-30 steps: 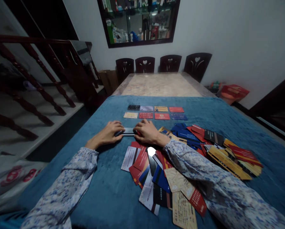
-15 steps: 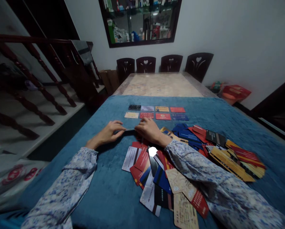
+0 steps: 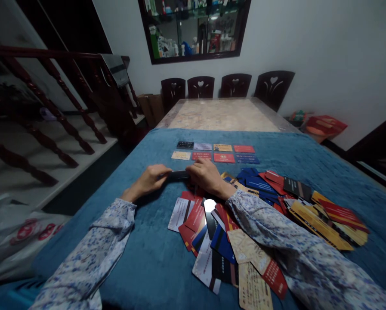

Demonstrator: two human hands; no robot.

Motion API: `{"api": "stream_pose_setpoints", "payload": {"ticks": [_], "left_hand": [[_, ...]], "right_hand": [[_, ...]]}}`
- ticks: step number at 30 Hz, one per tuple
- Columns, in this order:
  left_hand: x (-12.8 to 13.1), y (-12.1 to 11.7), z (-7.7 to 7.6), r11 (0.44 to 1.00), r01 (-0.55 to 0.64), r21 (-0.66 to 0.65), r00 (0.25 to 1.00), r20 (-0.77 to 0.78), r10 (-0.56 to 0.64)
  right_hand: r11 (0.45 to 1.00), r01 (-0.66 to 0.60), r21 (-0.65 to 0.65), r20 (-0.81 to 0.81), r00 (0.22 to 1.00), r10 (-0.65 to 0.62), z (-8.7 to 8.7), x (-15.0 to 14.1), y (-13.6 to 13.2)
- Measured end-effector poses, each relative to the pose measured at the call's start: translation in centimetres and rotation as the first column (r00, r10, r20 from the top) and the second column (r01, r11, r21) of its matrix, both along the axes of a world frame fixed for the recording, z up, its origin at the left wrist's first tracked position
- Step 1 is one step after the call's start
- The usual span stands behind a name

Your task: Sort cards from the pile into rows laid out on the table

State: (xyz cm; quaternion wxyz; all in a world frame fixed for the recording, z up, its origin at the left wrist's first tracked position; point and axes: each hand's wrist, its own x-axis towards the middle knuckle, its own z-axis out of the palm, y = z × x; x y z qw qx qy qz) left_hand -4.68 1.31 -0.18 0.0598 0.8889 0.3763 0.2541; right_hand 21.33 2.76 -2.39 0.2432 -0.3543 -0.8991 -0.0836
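Note:
Between my two hands a dark plastic card [image 3: 179, 174] is held by its ends, just above the blue cloth [image 3: 147, 241]. My left hand [image 3: 153, 177] pinches its left end. On the right end my right hand [image 3: 206, 174] is closed, its fingertips partly hidden. Beyond my hands lie two neat rows of cards, among them a cream card [image 3: 180, 156], a red card [image 3: 224, 158] and a blue card [image 3: 248, 159]. Under and beside my right forearm spreads a loose heap of cards, with a white striped card [image 3: 180, 214] at its left edge.
Right of my forearm lies another heap with yellow cards [image 3: 318, 221]. The table's bare far part [image 3: 225, 113] has several dark chairs [image 3: 236, 86] behind it. A white plastic bag [image 3: 15, 245] is at the left, near a wooden railing [image 3: 57, 114].
The card between my hands has tilted, so more of its dark face shows. My left fingers have curled in closer around its end. The whole view has shifted slightly.

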Motion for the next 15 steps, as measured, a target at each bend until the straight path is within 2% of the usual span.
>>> {"api": "stream_pose_setpoints", "payload": {"ticks": [9, 15], "left_hand": [[-0.2, 0.5, -1.0, 1.0, 0.001, 0.004, 0.999, 0.032, -0.001], [0.0, 0.6, -1.3, 1.0, 0.014, 0.016, 0.999, 0.03, -0.014]], "right_hand": [[0.999, 0.034, 0.031, -0.062, 0.998, -0.032, -0.5, -0.3, 0.1], [0.998, 0.059, -0.017, -0.034, 0.998, -0.06, -0.4, -0.4, -0.1]]}}
